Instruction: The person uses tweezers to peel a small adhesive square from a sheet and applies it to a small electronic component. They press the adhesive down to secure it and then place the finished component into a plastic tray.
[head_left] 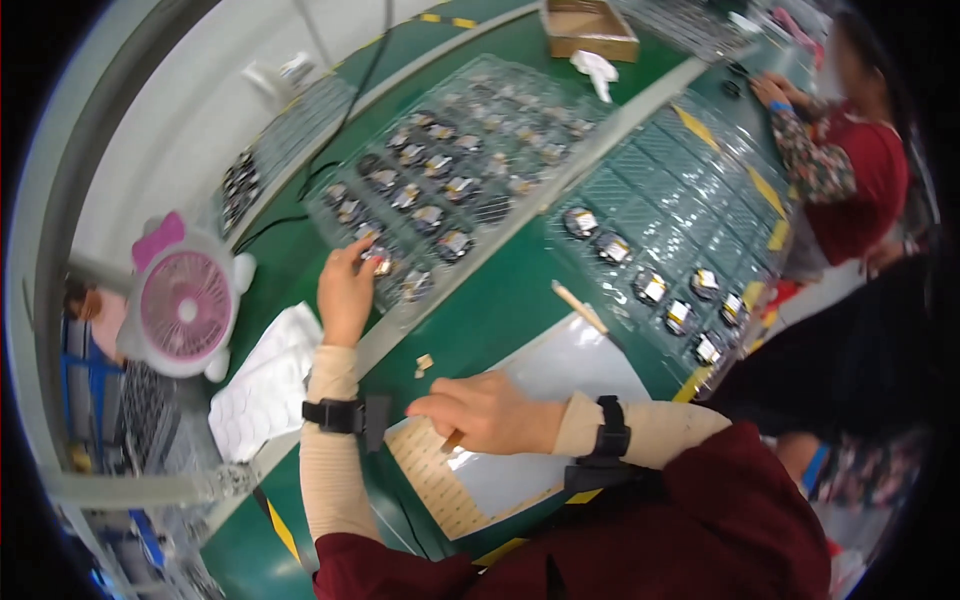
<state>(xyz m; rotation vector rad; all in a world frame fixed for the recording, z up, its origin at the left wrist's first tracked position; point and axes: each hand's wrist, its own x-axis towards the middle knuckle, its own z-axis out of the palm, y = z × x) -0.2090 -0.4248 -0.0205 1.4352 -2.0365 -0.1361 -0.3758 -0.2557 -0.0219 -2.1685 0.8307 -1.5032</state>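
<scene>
My left hand [347, 285] reaches to the near left corner of a clear plastic tray [490, 212]. Its fingers are closed about a small round part with a pale top [380, 262], partly hidden by the fingertips. Several similar round black parts [455, 244] sit in that tray's pockets. My right hand [490, 412] hovers over a sheet of tan stickers with a whitish backing [425, 475]. Its fingers are curled round a short brown stick-like piece [453, 440], mostly hidden in the grip. Small tan scraps [424, 362] lie on the green table just beyond it.
A second clear tray [640, 185] on the right holds several round parts. A thin pale stick [580, 307] lies by it. At left are a pink and white fan [187, 305] and a white cloth [265, 385]. A cardboard box [590, 32] stands far off; a co-worker [850, 170] sits right.
</scene>
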